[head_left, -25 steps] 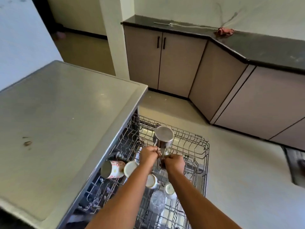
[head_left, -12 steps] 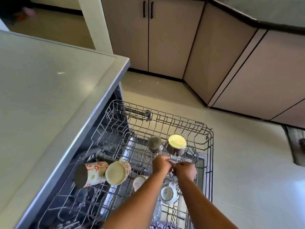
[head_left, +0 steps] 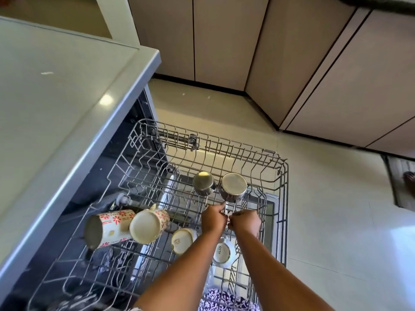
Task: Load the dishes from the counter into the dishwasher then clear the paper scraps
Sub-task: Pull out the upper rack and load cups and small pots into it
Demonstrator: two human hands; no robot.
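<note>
View from a head camera, looking down on a pulled-out wire dishwasher rack (head_left: 281, 198) beside a grey counter (head_left: 56, 90). The larger steel tumbler (head_left: 233, 187) stands mouth down in the far part of the rack, its flat base facing up to the camera and its long axis running up and down, near upright. A smaller steel tumbler (head_left: 203, 182) stands the same way, touching or just beside it on the left.

The left hand (head_left: 213, 218) and right hand (head_left: 244, 221) meet knuckles-up just below the larger tumbler, with their fingers curled tight over the wire prongs there. Whether they pinch the prongs or the tumbler's rim cannot be told.

Nearer the counter, two floral mugs (head_left: 110, 227) (head_left: 149, 225) lie on their sides, touching, with their long axes running left to right. Two small pale cups (head_left: 183, 240) (head_left: 222, 252) sit near the forearms. Beige cabinets (head_left: 224, 41) and a pale floor (head_left: 336, 221) lie beyond.

A second ago both hands held the larger tumbler raised above the rack. Half a second ago it already stood beside the smaller one, and it has not shifted since; the hands have kept nearly the same place. The camera has tipped downward, so the far dark worktop is now almost out of sight.
</note>
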